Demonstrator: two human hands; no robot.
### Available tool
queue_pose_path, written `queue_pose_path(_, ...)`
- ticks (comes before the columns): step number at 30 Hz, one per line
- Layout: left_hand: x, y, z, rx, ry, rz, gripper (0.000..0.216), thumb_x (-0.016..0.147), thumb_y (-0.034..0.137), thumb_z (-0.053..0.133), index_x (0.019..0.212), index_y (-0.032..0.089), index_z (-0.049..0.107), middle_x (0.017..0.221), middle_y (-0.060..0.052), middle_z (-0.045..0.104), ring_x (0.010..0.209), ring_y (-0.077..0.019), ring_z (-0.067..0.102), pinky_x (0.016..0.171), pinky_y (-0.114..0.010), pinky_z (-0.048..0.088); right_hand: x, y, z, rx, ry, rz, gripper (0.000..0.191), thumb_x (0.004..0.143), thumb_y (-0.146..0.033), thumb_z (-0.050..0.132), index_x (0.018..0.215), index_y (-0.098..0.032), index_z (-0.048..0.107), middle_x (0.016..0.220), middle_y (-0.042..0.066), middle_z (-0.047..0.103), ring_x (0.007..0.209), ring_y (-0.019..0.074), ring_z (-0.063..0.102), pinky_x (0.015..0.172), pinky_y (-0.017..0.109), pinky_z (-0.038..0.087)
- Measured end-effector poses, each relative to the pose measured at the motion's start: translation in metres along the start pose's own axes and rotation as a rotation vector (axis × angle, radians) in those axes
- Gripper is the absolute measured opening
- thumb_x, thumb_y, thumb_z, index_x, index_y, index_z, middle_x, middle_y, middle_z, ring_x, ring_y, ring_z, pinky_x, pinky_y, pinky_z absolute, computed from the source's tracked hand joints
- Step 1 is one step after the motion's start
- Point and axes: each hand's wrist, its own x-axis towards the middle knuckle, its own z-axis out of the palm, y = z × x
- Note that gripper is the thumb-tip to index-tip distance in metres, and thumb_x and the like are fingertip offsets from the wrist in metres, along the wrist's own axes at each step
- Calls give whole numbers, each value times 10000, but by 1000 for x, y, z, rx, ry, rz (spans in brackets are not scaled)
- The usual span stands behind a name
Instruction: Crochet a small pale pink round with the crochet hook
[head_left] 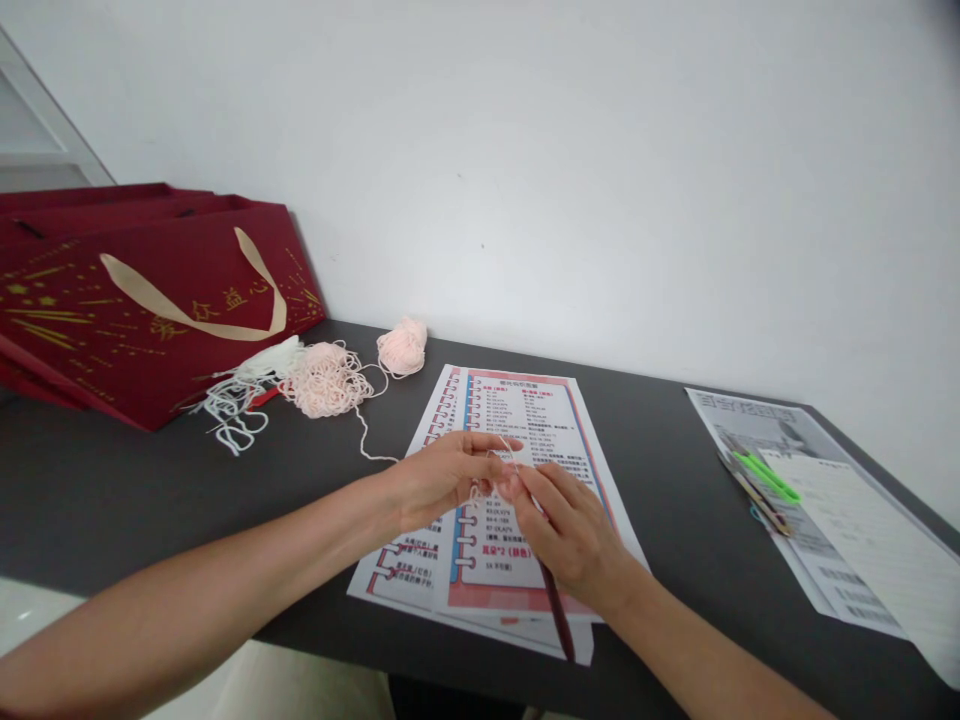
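My left hand (442, 475) and my right hand (566, 530) meet above a printed instruction sheet (525, 420) on the dark table (675, 500). The left fingers pinch a thin pale pink yarn strand (367, 435) that runs back to a loose pink yarn heap (326, 380) and a small pink yarn ball (403, 347). My right hand is closed on a dark red crochet hook (559, 615), whose handle sticks out toward me under the palm. The hook's tip is hidden between the fingertips.
A dark red gift bag (150, 300) with gold print and a beige handle lies at the left against the wall. White yarn (240, 400) trails beside it. At the right lie papers (840, 520) with green pens (765, 478) on them.
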Motion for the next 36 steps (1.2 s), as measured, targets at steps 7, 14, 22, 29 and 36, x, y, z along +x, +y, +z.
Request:
queue_pose_path(7, 2, -12, 6, 433, 165, 392, 491, 763, 203, 635, 1231, 126, 511, 645, 46, 545, 655, -123, 534, 726, -288, 414, -5, -12, 6, 288, 26, 321, 150, 871, -45, 438, 883, -179, 503, 815, 79, 578, 706, 184, 538, 589, 312, 469)
queue_pose_path(14, -3, -5, 2, 787, 277, 584, 402, 825, 252, 569, 1222, 197, 546, 683, 27, 554, 658, -132, 512, 689, -278, 411, 0, -13, 0, 754, 288, 802, 110, 861, -133, 524, 804, -225, 543, 743, 9, 570, 631, 140, 536, 570, 277, 447)
queue_pose_path(22, -11, 0, 9, 906, 269, 672, 260, 853, 244, 536, 1097, 221, 621, 741, -23, 604, 864, -201, 587, 825, -306, 418, 8, -4, -1, 1281, 360, 1188, 153, 864, -215, 534, 712, -205, 531, 644, -19, 557, 507, 105, 505, 460, 236, 430)
queue_pose_path(29, -10, 4, 8, 906, 273, 673, 163, 833, 236, 553, 957, 219, 658, 754, -25, 622, 831, -198, 587, 821, -313, 423, -4, -4, -9, 536, 193, 418, 243, 818, -23, 532, 927, -239, 558, 885, 42, 625, 791, 170, 608, 692, 295, 507)
queue_pose_path(36, -10, 6, 8, 957, 238, 646, 120, 832, 223, 560, 909, 208, 651, 742, -14, 627, 847, -193, 599, 744, -284, 414, -2, 0, -11, 536, 167, 500, 196, 831, -51, 529, 892, -237, 520, 844, 41, 617, 754, 174, 616, 642, 290, 504)
